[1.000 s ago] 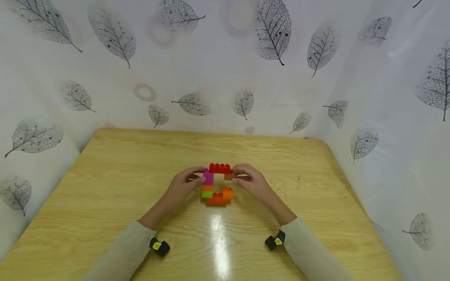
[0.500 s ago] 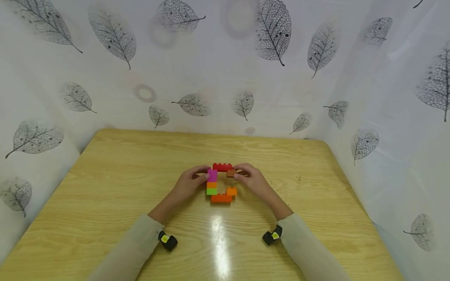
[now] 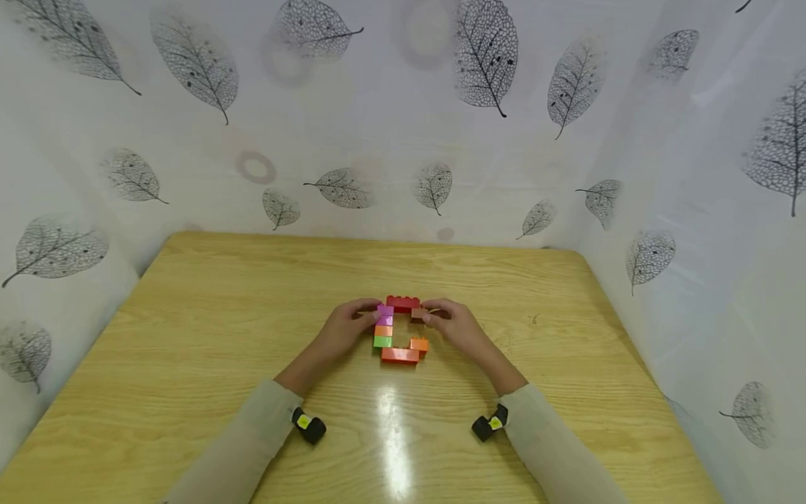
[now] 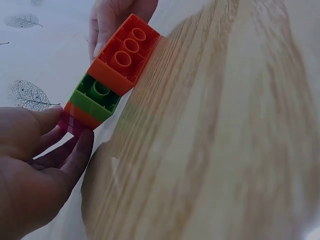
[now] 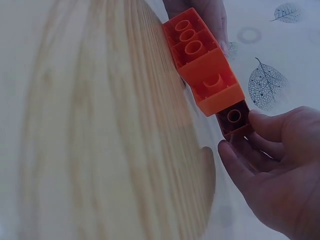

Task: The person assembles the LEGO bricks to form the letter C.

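Observation:
A ring-like shape of joined toy building bricks stands between my hands. Along its top runs a red brick (image 3: 403,304). My left hand (image 3: 343,329) pinches the pink bricks (image 3: 385,315) on the left side, above an orange brick (image 3: 383,330) and a green brick (image 3: 382,341). On the opposite side, my right hand (image 3: 458,327) pinches a brown brick (image 3: 418,316) under the red one. A long orange-red brick (image 3: 399,355) forms the bottom, with a small orange brick (image 3: 420,344) on its right end. Hollow undersides of the long brick (image 4: 125,52) show in both wrist views.
Under the bricks is a wood-grain table (image 3: 252,280). White cloth (image 3: 378,126) with a dark leaf print hangs behind it and at both sides. Dark wrist cameras (image 3: 309,425) sit at the cuffs of the light sleeves.
The brick shape has shifted a little to the right, with its underside tilting slightly. My left hand has moved right with it; my right hand has shifted only slightly. Both keep their grip.

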Tool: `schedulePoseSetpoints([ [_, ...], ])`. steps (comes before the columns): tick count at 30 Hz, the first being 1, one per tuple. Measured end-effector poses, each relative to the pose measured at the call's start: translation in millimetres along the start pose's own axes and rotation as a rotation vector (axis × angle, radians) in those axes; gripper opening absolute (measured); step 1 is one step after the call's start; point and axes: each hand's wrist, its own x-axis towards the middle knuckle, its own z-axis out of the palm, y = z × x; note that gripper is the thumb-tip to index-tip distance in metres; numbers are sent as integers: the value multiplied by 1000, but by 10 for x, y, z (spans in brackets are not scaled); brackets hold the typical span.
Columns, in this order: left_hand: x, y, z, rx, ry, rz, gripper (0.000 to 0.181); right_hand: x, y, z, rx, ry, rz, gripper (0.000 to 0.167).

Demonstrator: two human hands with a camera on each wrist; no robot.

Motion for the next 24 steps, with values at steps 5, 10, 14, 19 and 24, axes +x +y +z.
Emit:
schedulePoseSetpoints([
  [5,1,-9,-2,14,-2,-3,37,32,29,23,-9,7,26,37],
  [10,-14,-19,-1,-4,-2,-25,35,60,66,68,17,29,40,35],
  [14,-24,-12,-1,-19,-11,-34,34,64,59,86,58,39,53,34],
  [19,-32,-4,-2,-18,-3,-26,34,62,45,86,53,39,52,34],
  [24,-37,-8,-4,-29,-2,-33,34,64,36,85,58,36,66,33],
])
